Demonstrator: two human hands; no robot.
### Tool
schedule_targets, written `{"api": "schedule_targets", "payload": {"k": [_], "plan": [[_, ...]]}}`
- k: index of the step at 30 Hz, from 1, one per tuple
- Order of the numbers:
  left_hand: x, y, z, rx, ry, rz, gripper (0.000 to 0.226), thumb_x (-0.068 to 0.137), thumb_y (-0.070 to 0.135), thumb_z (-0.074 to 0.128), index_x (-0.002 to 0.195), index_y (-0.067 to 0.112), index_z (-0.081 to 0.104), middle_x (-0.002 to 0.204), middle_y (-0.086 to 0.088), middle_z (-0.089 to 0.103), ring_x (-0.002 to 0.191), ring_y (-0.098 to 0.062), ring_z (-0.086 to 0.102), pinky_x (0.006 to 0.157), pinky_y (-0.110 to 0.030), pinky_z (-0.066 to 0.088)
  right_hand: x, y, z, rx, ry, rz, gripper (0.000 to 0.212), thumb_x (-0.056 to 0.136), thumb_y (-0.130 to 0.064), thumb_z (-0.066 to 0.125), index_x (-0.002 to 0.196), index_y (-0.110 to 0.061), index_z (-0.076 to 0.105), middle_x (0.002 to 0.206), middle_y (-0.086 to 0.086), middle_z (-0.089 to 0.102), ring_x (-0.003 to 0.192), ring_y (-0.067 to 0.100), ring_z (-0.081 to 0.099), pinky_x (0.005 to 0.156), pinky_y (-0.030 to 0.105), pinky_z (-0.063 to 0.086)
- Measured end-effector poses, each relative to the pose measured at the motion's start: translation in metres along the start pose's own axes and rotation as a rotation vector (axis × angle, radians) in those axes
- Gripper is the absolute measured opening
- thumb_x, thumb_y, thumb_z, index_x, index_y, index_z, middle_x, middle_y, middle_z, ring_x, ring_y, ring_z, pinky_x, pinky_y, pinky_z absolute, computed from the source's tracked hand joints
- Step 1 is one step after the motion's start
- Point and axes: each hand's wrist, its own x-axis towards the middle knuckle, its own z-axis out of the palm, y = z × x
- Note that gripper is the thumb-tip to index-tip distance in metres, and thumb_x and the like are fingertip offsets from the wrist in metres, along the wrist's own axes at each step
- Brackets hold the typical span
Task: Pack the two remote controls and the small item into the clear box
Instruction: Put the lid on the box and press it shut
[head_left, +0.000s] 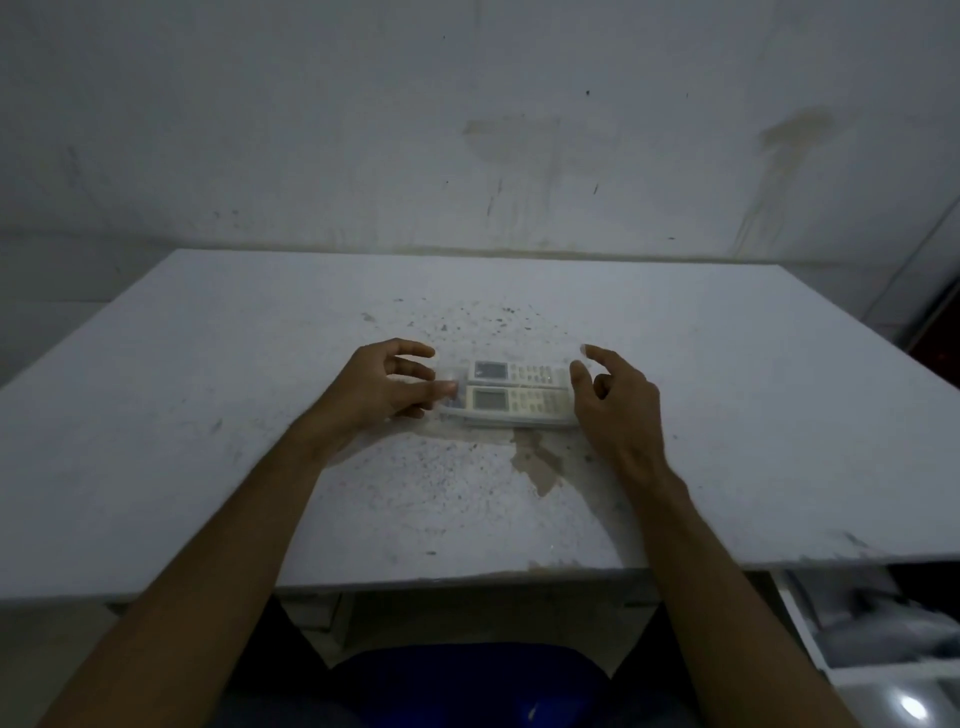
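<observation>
Two white remote controls lie side by side inside the clear box at the middle of the table, the far remote behind the near remote. A small item shows faintly at the box's left end, too blurred to identify. My left hand is at the left end of the box, its fingers spread and its fingertips touching that end. My right hand is at the right end, fingers apart and curled beside the box wall, holding nothing.
The white table is speckled with dark spots, and a brown stain lies just in front of the box. A stained wall stands behind. White shelving sits low at the right, and a blue seat is below the table edge.
</observation>
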Motion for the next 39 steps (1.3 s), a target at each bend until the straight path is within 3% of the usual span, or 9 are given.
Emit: {"api": "schedule_targets", "payload": {"k": [5,8,11,14,19,23,29,34,39], "plan": [[0.007,-0.006,-0.001,0.100,-0.019,0.058,0.100,0.066,0.038,0.092,0.149,0.027,0.038,0.126,-0.004,0.065,0.097,-0.020,0.074,0.078,-0.033,0.061,0.004,-0.001,-0.002,0.030,-0.002,0.059,0.044,0.099,-0.046,0.055,0.136,-0.022,0.062,0.120,0.009,0.073,0.089,0.017,0.068,0.089,0.037,0.061],[0.017,-0.008,0.004,0.311,-0.038,0.176,0.101,0.076,0.039,0.086,0.157,0.027,0.026,0.151,-0.006,0.046,0.131,-0.023,0.054,0.101,-0.036,0.051,0.011,0.000,0.001,0.024,-0.039,0.106,0.043,0.098,-0.047,0.057,0.133,-0.022,0.064,0.124,0.007,0.072,0.099,0.021,0.070,0.093,0.039,0.059],[0.023,0.008,0.019,0.552,-0.111,0.278,0.102,0.077,0.066,0.073,0.158,0.037,0.017,0.164,0.005,0.031,0.146,-0.019,0.035,0.115,-0.043,0.036,0.026,0.004,-0.001,0.020,-0.143,0.178,0.041,0.094,-0.046,0.063,0.127,-0.022,0.067,0.130,0.003,0.069,0.100,0.019,0.067,0.092,0.038,0.057],[0.028,0.015,0.035,0.612,-0.187,0.295,0.110,0.068,0.085,0.062,0.158,0.041,0.017,0.161,0.014,0.036,0.147,-0.016,0.034,0.119,-0.048,0.027,0.046,0.007,-0.006,0.019,-0.266,0.245,0.034,0.091,-0.042,0.068,0.120,-0.024,0.071,0.127,0.002,0.067,0.093,0.015,0.060,0.082,0.032,0.051],[0.035,-0.004,0.045,0.661,-0.150,0.326,0.107,0.069,0.081,0.069,0.157,0.040,0.023,0.159,0.016,0.039,0.143,-0.011,0.036,0.120,-0.046,0.025,0.045,0.015,0.002,0.015,-0.250,0.155,0.027,0.093,-0.046,0.062,0.116,-0.033,0.068,0.105,-0.002,0.073,0.093,0.018,0.071,0.084,0.042,0.062],[0.036,-0.012,0.043,0.731,-0.108,0.353,0.111,0.067,0.084,0.069,0.157,0.039,0.023,0.162,0.014,0.034,0.144,-0.012,0.034,0.115,-0.036,0.023,0.041,0.018,0.007,0.010,-0.211,0.071,0.037,0.098,-0.050,0.055,0.125,-0.028,0.068,0.112,-0.003,0.074,0.087,0.014,0.070,0.079,0.032,0.062],[0.032,-0.009,0.047,0.810,-0.062,0.395,0.103,0.071,0.083,0.064,0.156,0.039,0.025,0.162,0.008,0.035,0.145,-0.021,0.036,0.118,-0.042,0.024,0.039,0.017,0.006,-0.028,-0.179,-0.012,0.035,0.102,-0.039,0.053,0.129,-0.022,0.067,0.112,0.002,0.075,0.078,0.008,0.065,0.069,0.013,0.052],[0.030,-0.004,0.045,0.918,-0.026,0.496,0.104,0.070,0.087,0.061,0.155,0.039,0.026,0.161,0.007,0.038,0.146,-0.019,0.036,0.118,-0.038,0.017,0.031,0.014,0.006,-0.122,-0.053,-0.098,0.036,0.101,-0.039,0.051,0.132,-0.025,0.063,0.091,-0.003,0.074,0.073,0.015,0.067,0.076,0.033,0.060],[0.035,-0.002,0.045,0.952,-0.055,0.491,0.103,0.069,0.089,0.058,0.155,0.042,0.025,0.162,0.010,0.037,0.146,-0.019,0.037,0.120,-0.043,0.016,0.029,0.013,0.006,-0.161,-0.046,-0.100,0.039,0.102,-0.043,0.047,0.136,-0.030,0.060,0.083,-0.014,0.063,0.072,0.012,0.063,0.080,0.035,0.057]]}}
